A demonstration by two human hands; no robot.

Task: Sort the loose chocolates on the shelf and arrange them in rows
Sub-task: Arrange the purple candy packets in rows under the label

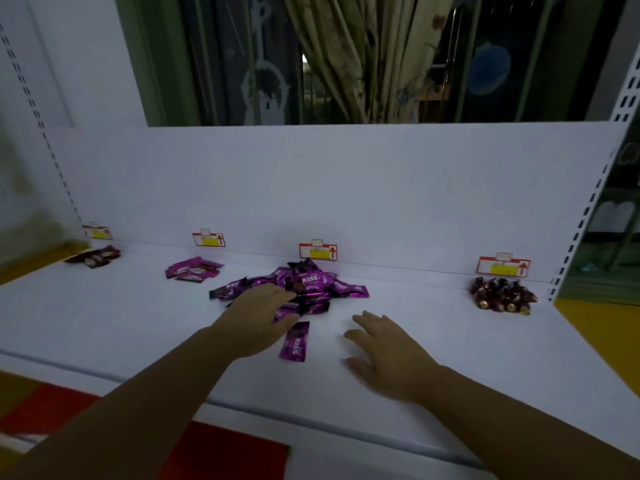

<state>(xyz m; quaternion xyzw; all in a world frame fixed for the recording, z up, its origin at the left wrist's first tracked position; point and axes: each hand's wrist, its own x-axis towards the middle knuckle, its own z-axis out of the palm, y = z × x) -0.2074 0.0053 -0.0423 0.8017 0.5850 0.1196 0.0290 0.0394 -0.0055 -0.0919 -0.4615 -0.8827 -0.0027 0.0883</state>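
Observation:
A heap of purple "KISS" chocolate bars point(311, 284) lies at the middle back of the white shelf point(450, 341). My left hand point(258, 315) rests palm down on the heap's front left edge, fingers spread over the wrappers. One purple bar point(295, 342) lies alone in front of the heap, just right of that hand. My right hand point(388, 351) is flat on the bare shelf to the right of the single bar, fingers apart, holding nothing.
Three other piles sit along the back: dark brown bars point(95, 257) far left, pink-purple packets point(192, 269) left of centre, dark round foil candies point(502, 294) far right. Red-and-yellow price tags point(318, 251) stand on the back panel. A perforated upright point(585, 209) bounds the right side.

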